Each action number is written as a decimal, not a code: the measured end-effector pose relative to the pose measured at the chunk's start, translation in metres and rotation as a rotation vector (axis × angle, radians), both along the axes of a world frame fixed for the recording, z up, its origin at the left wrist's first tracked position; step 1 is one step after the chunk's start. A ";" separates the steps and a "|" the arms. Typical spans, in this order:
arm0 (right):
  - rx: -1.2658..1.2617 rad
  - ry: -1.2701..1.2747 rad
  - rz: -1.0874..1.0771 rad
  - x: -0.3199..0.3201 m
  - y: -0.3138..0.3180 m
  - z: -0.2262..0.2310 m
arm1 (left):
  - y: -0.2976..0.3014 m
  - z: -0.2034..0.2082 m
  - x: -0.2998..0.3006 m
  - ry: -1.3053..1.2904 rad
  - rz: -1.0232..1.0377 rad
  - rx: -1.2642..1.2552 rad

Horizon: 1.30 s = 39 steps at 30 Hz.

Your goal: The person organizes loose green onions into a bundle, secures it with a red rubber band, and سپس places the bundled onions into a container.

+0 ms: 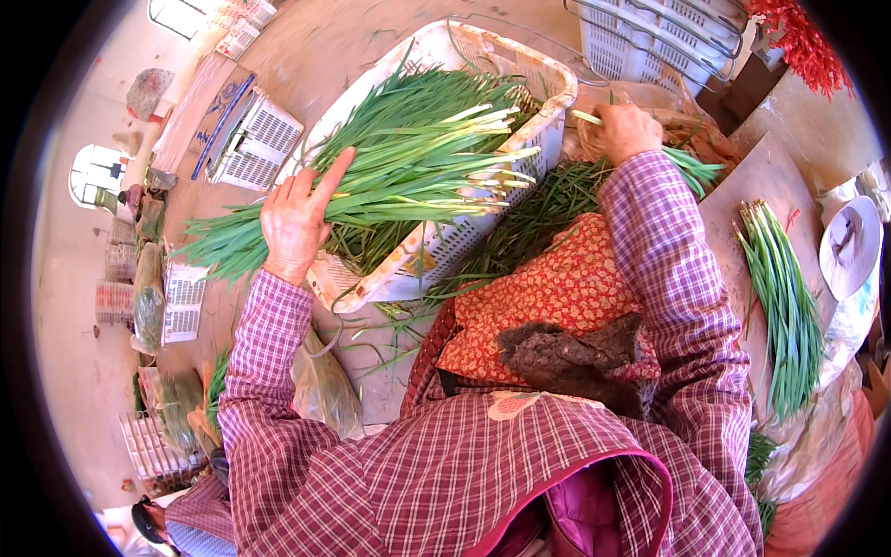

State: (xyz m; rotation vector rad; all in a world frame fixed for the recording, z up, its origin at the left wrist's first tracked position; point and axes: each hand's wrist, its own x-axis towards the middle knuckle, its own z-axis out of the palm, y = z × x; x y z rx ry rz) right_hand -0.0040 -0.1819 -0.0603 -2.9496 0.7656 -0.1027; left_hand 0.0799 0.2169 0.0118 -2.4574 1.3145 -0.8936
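A thick bunch of garlic chives [422, 176], pale stem ends to the right, lies across a white plastic crate [560, 82] heaped with more chives. Around the leafy left part of that bunch is my left hand [295, 221], its index finger stretched out and the thumb hidden. My right hand [631, 130], to the right of the crate, is closed on a few chives [691, 172]. Their pale end pokes out left of the fingers and the green leaves trail right. Loose leaves [557, 200] lie between the crate and my lap.
A tied chive bundle [784, 306] rests on a board at the right, near a pale hat [850, 246]. Red ties [806, 42] hang at the upper right. White crates [260, 139] and bagged greens [148, 292] stand to the left. Another person [190, 524] is at lower left.
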 end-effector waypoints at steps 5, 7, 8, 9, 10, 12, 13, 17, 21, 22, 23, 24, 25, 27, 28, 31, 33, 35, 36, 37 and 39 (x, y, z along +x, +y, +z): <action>0.150 -0.458 0.249 -0.023 0.026 0.014 | 0.004 -0.004 0.000 0.039 0.045 -0.019; 0.201 -0.591 0.493 -0.026 0.055 0.013 | 0.008 -0.004 0.000 0.043 0.081 -0.005; 0.233 -0.558 0.527 -0.025 0.067 0.008 | 0.004 -0.005 0.000 0.057 0.078 -0.009; 0.231 -0.582 0.548 -0.025 0.077 0.009 | 0.003 -0.005 -0.001 0.069 0.082 -0.009; 0.230 -0.605 0.572 -0.024 0.084 0.009 | 0.002 -0.006 0.000 0.070 0.082 -0.007; 0.247 -0.594 0.556 -0.021 0.085 0.010 | -0.003 -0.007 0.001 0.058 0.023 -0.030; 0.265 -0.582 0.545 -0.019 0.084 0.010 | -0.005 -0.007 0.001 0.058 0.021 -0.029; 0.376 -0.466 0.580 -0.012 0.088 0.011 | -0.005 -0.005 -0.001 0.057 0.026 -0.017; 0.370 -0.440 0.588 -0.014 0.089 0.004 | -0.006 -0.006 -0.002 0.065 0.016 -0.018; 0.302 -0.447 0.596 -0.013 0.089 -0.002 | -0.007 -0.006 -0.001 0.066 0.013 -0.019; 0.236 -0.452 0.605 -0.013 0.090 -0.003 | -0.008 -0.008 0.000 0.056 0.005 -0.025; 0.238 -0.451 0.605 -0.013 0.092 -0.005 | -0.008 -0.009 0.000 0.047 -0.004 -0.030; 0.181 -0.451 0.568 -0.014 0.095 -0.007 | -0.008 -0.009 0.001 0.048 -0.004 -0.029; 0.080 -0.510 0.531 -0.014 0.098 -0.011 | -0.009 -0.009 0.000 0.047 0.003 -0.023; 0.081 -0.511 0.533 -0.013 0.098 -0.013 | -0.009 -0.009 -0.001 0.047 0.005 -0.022; 0.024 -0.521 0.493 -0.012 0.097 -0.017 | -0.009 -0.009 -0.001 0.050 -0.009 -0.029; -0.013 -0.543 0.476 -0.006 0.086 -0.029 | -0.009 -0.006 -0.003 0.069 -0.004 -0.017; -0.063 -0.511 0.415 -0.009 0.062 -0.040 | -0.002 -0.007 -0.001 0.065 0.028 -0.021; -0.105 -0.482 0.362 -0.010 0.049 -0.046 | 0.006 -0.007 0.000 0.060 0.071 -0.019; -0.067 -0.351 0.269 -0.010 0.032 -0.049 | 0.014 -0.006 0.000 0.059 0.077 -0.018; -0.049 -0.123 0.089 -0.017 -0.013 -0.048 | 0.021 -0.003 0.001 0.066 0.153 -0.059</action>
